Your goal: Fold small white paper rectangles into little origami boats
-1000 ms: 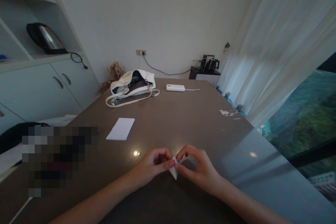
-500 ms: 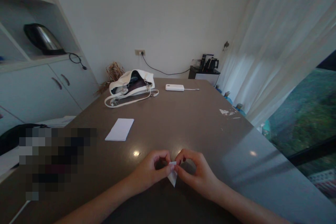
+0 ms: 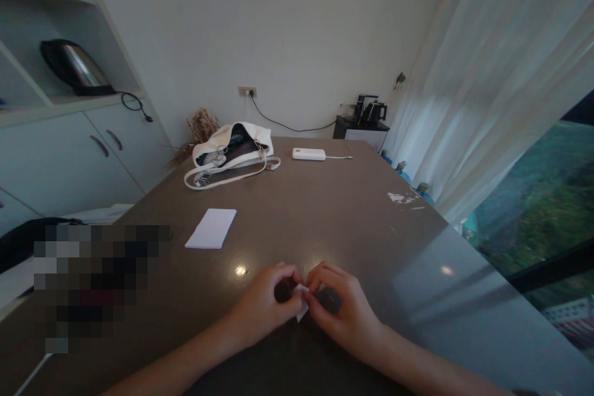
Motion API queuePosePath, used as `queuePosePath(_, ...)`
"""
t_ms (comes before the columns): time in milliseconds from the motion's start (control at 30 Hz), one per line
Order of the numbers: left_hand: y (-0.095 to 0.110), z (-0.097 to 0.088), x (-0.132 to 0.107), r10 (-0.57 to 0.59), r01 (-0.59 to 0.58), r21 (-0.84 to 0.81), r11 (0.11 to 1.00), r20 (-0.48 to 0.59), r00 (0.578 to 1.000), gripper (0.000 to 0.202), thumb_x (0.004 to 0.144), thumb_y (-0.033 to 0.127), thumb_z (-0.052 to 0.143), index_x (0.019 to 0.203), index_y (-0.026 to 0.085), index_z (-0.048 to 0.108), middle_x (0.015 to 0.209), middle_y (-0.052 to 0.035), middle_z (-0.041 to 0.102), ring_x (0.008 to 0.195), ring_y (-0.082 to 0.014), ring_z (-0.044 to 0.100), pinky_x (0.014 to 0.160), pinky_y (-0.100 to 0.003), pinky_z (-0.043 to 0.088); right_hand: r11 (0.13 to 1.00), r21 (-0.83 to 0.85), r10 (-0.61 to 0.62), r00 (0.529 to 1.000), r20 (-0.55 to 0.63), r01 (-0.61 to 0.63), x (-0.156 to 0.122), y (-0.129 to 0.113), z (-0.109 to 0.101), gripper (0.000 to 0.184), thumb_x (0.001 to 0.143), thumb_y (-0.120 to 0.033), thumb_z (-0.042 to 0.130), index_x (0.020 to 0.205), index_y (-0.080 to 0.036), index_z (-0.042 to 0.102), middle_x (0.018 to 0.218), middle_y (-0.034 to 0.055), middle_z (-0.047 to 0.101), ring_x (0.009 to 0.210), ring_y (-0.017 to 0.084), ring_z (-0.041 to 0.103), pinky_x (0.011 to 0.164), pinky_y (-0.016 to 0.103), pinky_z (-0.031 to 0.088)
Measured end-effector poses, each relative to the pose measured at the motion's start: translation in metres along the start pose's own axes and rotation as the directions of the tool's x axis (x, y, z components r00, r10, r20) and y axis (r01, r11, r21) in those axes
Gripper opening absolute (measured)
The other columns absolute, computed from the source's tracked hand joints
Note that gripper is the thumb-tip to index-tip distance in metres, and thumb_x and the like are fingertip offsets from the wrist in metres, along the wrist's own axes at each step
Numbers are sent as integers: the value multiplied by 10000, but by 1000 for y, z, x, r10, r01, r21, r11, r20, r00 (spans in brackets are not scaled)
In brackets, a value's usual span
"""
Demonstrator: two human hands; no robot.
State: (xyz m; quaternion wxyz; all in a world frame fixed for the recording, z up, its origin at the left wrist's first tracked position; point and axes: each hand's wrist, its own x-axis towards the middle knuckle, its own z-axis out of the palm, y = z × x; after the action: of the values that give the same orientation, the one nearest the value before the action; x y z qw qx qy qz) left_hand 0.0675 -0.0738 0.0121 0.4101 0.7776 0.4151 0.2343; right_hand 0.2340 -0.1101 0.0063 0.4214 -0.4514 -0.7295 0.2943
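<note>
Between my two hands is a small piece of folded white paper (image 3: 302,310), with a pointed end hanging below the fingertips. My left hand (image 3: 273,298) pinches it from the left between thumb and forefinger. From the right, my right hand (image 3: 336,303) pinches it the same way, its fingertips almost meeting the left ones. Most of the paper's upper part is hidden by the fingers. On the brown table (image 3: 315,210), ahead and to the left of my hands, lies a stack of white paper sheets (image 3: 211,228).
Toward the table's far end lie an open white handbag (image 3: 232,151) and a white power bank (image 3: 309,154) with a short cable. White scraps (image 3: 401,198) mark the right side of the tabletop. A blurred-out patch (image 3: 102,284) covers the left edge. A curtain (image 3: 445,99) hangs at right.
The paper has turned and tilted between my fingers, and its point now shows shorter. My right hand's fingers have curled in slightly. The things on the table have not moved.
</note>
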Motion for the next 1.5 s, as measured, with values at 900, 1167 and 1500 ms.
queuePosePath(900, -12, -3, 3, -50, 49, -337, 940, 4, 999, 256, 802, 400, 563, 746, 151, 578, 632, 23, 492, 599, -121, 433, 561, -227, 315, 948, 159, 265, 961, 86, -275, 3, 10, -2, 286, 843, -388, 565, 705, -140, 602, 533, -40, 442, 490, 83, 391, 474, 209, 283)
queuePosePath(1167, -5, -6, 3, 24, -27, -280, 959, -15, 1000, 125, 751, 278, 559, 711, 160, 553, 633, 29, 500, 621, -124, 446, 579, -220, 331, 850, 388, 310, 934, 176, -356, 2, 8, 2, 360, 805, -505, 588, 746, -150, 579, 579, 0, 556, 483, 96, 505, 443, 198, 399)
queuePosePath(1500, -10, -3, 4, -27, 50, -471, 881, 56, 998, 265, 784, 379, 635, 717, 139, 546, 659, 18, 544, 641, -116, 508, 595, -217, 374, 838, 431, 289, 943, 166, -333, 1, 12, 3, 337, 812, -482, 595, 744, -154, 555, 623, 5, 576, 540, 106, 568, 499, 212, 467)
